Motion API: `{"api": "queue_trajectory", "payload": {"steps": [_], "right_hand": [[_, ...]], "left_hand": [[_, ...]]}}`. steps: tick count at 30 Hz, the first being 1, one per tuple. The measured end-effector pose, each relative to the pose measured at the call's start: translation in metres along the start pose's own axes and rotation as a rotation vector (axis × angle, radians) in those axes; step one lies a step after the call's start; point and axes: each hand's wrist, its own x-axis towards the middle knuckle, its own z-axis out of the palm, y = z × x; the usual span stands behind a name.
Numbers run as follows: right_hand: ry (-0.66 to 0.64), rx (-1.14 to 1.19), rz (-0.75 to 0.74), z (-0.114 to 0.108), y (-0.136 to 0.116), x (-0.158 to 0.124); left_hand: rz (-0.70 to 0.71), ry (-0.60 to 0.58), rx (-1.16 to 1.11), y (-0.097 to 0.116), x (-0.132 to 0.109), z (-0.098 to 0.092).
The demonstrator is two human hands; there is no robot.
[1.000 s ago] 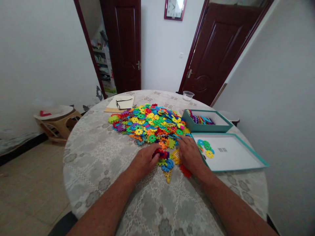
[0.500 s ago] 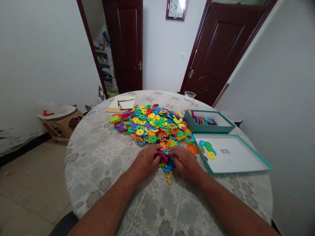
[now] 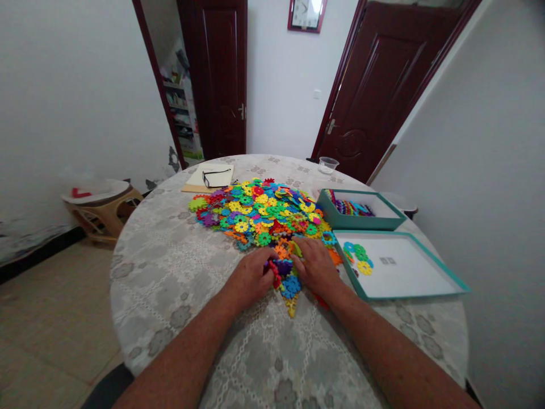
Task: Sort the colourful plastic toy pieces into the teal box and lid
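Observation:
A built-up cluster of toothed plastic discs lies in front of me, with a blue disc (image 3: 291, 287) and a pointed yellow piece (image 3: 291, 308) at its near end. My left hand (image 3: 251, 276) is closed at the cluster's left side, its thumb and fingers gripping red and purple discs (image 3: 276, 275). From the right, my right hand (image 3: 315, 266) curls over a lime-green disc (image 3: 296, 249), beside an orange disc (image 3: 281, 250). Its fingers partly hide that green disc. Beneath my right wrist a red piece (image 3: 322, 302) shows on the tablecloth.
A wide heap of colourful discs (image 3: 264, 213) spreads beyond my hands. To the right are a teal box (image 3: 361, 221) of stacked discs and its lid (image 3: 409, 272), holding several loose discs. Glasses (image 3: 216, 179) rest on paper at back left; a plastic cup (image 3: 328, 165) stands behind.
My right hand has moved slightly up and away from me, onto the lime-green disc. The left hand has stayed on the red and purple discs, and more of the blue disc shows.

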Motion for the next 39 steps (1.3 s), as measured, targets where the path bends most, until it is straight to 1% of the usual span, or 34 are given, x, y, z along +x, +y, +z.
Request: {"api": "queue_trajectory", "payload": {"steps": [3, 8, 12, 16, 18, 22, 24, 32, 37, 39], "right_hand": [[-0.037, -0.046, 0.003, 0.003, -0.004, 0.003], [-0.023, -0.024, 0.056, 0.011, 0.001, 0.002], [-0.011, 0.052, 0.03, 0.013, 0.0, 0.001], [-0.053, 0.131, -0.007, 0.007, -0.007, 0.001], [-0.051, 0.099, 0.001, 0.006, -0.009, 0.0], [-0.029, -0.018, 0.072, 0.009, -0.007, -0.002], [-0.032, -0.017, 0.086, 0.011, -0.006, -0.002], [0.06, 0.231, 0.009, 0.012, -0.007, 0.001], [0.027, 0.333, 0.06, 0.009, -0.011, 0.003], [0.048, 0.345, 0.074, 0.007, -0.011, 0.003]], "left_hand": [[0.007, -0.01, -0.004, -0.003, 0.0, 0.002], [0.01, -0.012, -0.002, -0.003, 0.0, 0.003], [0.004, -0.019, -0.009, -0.003, 0.001, 0.002], [-0.025, -0.05, -0.01, -0.002, 0.001, 0.002], [-0.033, -0.055, -0.007, 0.0, 0.001, 0.001], [-0.069, -0.076, 0.01, 0.004, 0.001, 0.0], [-0.088, -0.095, 0.004, 0.005, 0.001, -0.001], [-0.088, -0.107, -0.043, 0.003, 0.002, -0.001], [-0.092, -0.112, -0.03, 0.005, 0.001, -0.002], [-0.075, -0.117, -0.031, 0.007, 0.001, -0.002]]}}
